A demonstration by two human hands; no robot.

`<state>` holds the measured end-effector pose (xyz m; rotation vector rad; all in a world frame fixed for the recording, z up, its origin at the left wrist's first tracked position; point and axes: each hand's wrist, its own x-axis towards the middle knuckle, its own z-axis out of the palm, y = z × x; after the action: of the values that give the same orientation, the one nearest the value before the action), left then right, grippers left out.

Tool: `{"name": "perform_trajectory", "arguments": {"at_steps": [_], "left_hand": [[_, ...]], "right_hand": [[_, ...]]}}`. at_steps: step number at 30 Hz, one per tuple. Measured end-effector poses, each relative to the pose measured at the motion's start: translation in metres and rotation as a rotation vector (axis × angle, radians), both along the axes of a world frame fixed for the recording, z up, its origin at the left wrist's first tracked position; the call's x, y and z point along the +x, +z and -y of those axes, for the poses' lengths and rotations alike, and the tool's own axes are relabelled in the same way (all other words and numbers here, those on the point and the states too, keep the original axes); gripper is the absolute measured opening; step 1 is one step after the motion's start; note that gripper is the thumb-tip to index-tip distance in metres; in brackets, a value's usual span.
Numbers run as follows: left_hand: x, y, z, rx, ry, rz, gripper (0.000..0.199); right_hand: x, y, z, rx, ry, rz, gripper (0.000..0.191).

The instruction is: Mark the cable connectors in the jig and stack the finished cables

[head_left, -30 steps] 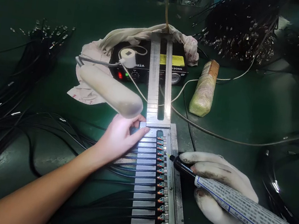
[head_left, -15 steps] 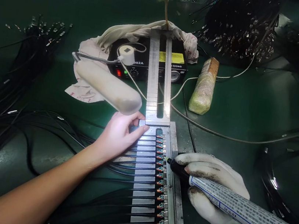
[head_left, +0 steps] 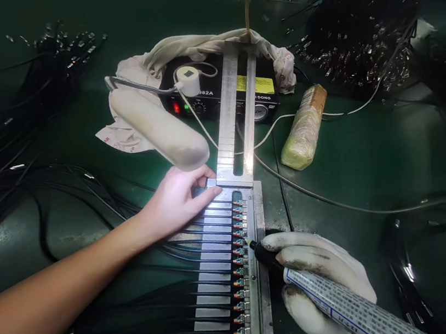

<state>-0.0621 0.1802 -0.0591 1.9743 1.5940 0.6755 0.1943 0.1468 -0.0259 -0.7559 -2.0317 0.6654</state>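
Note:
Bare, my left hand [head_left: 179, 199] pinches the upper left corner of a long metal jig [head_left: 215, 301] between thumb and fingers. Across the jig lie several black cables [head_left: 215, 268], side by side in slots, their small connectors [head_left: 239, 281] with exposed coloured wires lined up along the right side. In a stained white glove, my right hand [head_left: 326, 275] grips a printed glue tube [head_left: 375, 321] with a black front end [head_left: 266, 255]. The tube's thin tip points left at one of the upper connectors; whether it touches cannot be told.
A black controller box [head_left: 215, 102] with lit lights stands behind, draped with a cloth [head_left: 207, 43]. A white lamp [head_left: 161, 131] hangs over my left hand. A wrapped block [head_left: 303, 128] lies right of the box. Cable bundles [head_left: 62, 56] flank both sides.
My right hand and the glue tube have shifted slightly down and to the right, the tip moving a little lower along the connector row. My left hand keeps its hold on the jig.

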Motion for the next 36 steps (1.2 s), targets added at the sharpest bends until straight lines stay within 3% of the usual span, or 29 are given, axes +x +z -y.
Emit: {"name": "perform_trajectory", "arguments": {"at_steps": [10,20,36], "left_hand": [[0.000,0.000,0.000,0.007,-0.004,0.001,0.018],[0.001,0.000,0.000,0.009,0.001,-0.003,0.017],[0.000,0.000,0.000,0.016,0.001,-0.002,0.018]], "right_hand": [[0.002,-0.006,-0.002,-0.015,0.017,-0.013,0.021],[0.008,0.000,0.014,-0.049,-0.009,0.011,0.023],[0.004,-0.003,0.008,-0.032,0.011,0.008,0.020]]}}
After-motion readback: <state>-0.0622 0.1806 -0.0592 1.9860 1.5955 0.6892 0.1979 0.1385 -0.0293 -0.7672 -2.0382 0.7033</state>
